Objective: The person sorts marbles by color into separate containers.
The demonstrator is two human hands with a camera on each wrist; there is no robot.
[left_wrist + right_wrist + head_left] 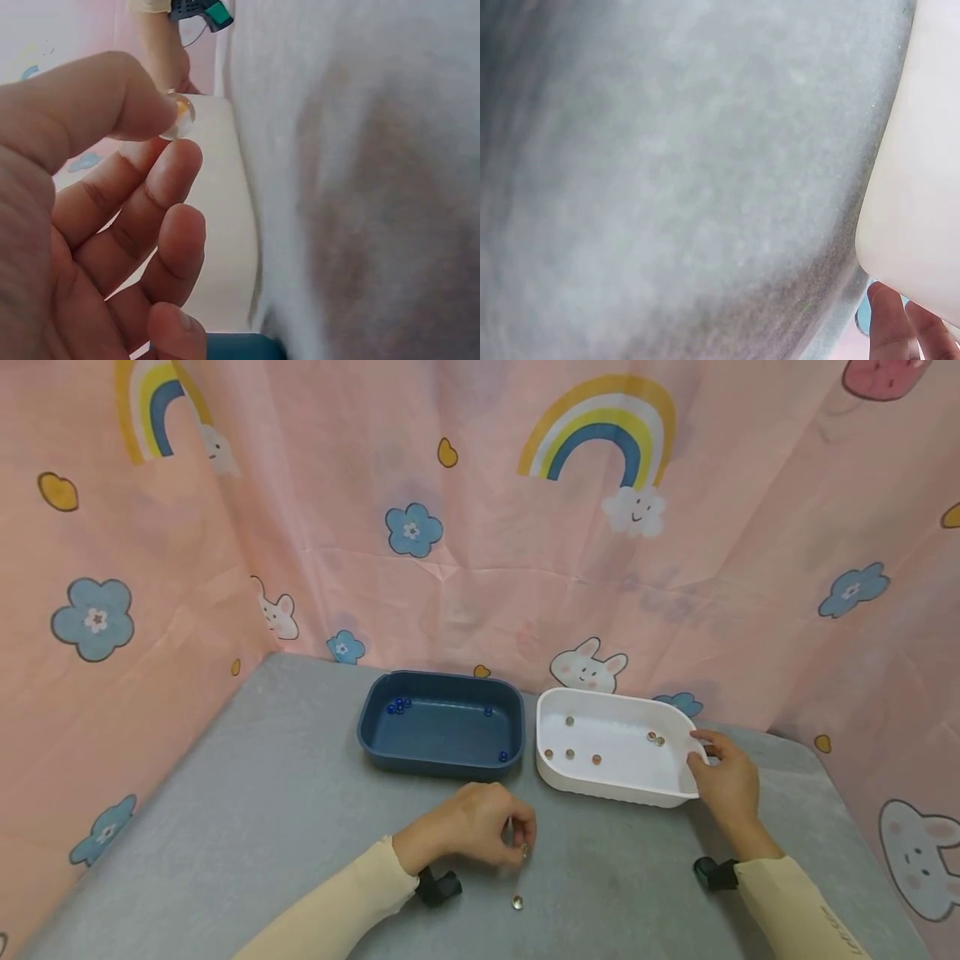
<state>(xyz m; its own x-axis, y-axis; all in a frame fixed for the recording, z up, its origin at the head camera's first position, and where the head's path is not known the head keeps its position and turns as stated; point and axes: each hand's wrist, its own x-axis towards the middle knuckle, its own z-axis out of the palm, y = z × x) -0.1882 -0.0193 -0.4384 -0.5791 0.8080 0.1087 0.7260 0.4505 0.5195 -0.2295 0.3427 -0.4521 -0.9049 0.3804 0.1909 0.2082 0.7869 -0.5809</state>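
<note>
My left hand (480, 822) is over the table in front of the two trays and pinches a clear glass marble (180, 118) with an amber swirl between thumb and fingertip. Its other fingers are loosely bent. Nearer the front lies another clear marble (517, 902) on the table. At the right end of the white tray (622, 789), my right hand (727, 781) grips the end wall at the rim. In the right wrist view its fingers (891, 322) show against the tray's outer side. Several clear and amber marbles (596, 760) lie spread inside this tray.
Left of the white tray, with a narrow gap, stands a dark blue tray (442, 768) holding several blue marbles (400, 704). Both trays stand near the back of the grey table (247, 827). A pink printed curtain (465, 602) hangs behind and along the sides.
</note>
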